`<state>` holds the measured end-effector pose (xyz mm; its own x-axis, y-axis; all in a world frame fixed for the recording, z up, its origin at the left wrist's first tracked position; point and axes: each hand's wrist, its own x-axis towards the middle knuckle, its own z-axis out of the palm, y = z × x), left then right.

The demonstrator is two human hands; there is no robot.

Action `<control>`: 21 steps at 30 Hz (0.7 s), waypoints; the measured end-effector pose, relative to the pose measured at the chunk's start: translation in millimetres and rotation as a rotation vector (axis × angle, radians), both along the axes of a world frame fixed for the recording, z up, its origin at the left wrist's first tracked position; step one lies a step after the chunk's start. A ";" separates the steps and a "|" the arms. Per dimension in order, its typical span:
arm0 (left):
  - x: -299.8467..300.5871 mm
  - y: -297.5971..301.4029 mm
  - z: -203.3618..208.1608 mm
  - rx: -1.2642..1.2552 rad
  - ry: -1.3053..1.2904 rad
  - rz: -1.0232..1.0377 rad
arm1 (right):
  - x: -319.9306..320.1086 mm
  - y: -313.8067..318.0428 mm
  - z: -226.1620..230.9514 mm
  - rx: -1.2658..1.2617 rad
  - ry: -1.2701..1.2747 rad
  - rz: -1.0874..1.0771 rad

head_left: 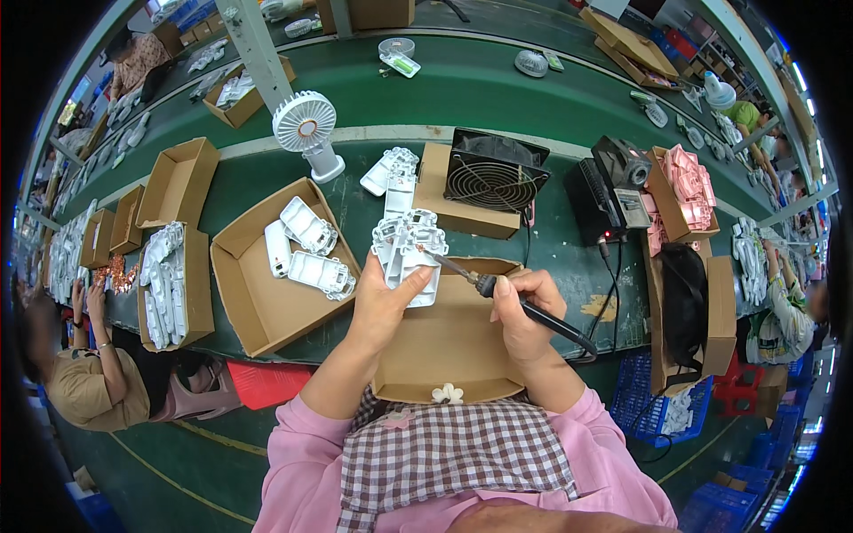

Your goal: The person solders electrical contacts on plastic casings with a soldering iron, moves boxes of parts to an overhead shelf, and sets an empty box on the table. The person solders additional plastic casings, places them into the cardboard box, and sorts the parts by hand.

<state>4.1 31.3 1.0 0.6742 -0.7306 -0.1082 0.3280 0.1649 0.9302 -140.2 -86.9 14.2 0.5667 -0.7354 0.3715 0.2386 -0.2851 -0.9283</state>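
Note:
My left hand (pixel 380 304) is closed round a white plastic fan housing (pixel 407 233), thumb on its lower part. In my right hand (pixel 529 324) is a soldering iron (pixel 485 285), held like a pen. Its tip reaches the middle of the housing, where small inner parts sit; whether it touches is too small to tell. More white housings (pixel 387 171) lie just beyond the held one. Below both hands is a shallow cardboard tray (pixel 444 351). Several white housings (pixel 322 274) rest in the cardboard box (pixel 244 311) left of my left hand.
A white handheld fan (pixel 305 124) stands at the back. A black fan (pixel 494 173) leans on a carton; right of it is a black soldering station (pixel 597 200) with its cable. Pink parts (pixel 689 186) fill a box at right. Another person (pixel 98 382) works at left. Behind runs a green conveyor (pixel 462 93).

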 end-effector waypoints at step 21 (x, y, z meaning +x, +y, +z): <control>-0.9 -0.3 1.4 0.007 0.012 -0.040 | 0.1 1.6 3.6 0.043 -0.053 0.035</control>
<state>3.2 31.0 2.5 0.6432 -0.7561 -0.1211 0.3453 0.1453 0.9272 -140.1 -85.3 17.8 0.5727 -0.7313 0.3704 0.2973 -0.2358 -0.9252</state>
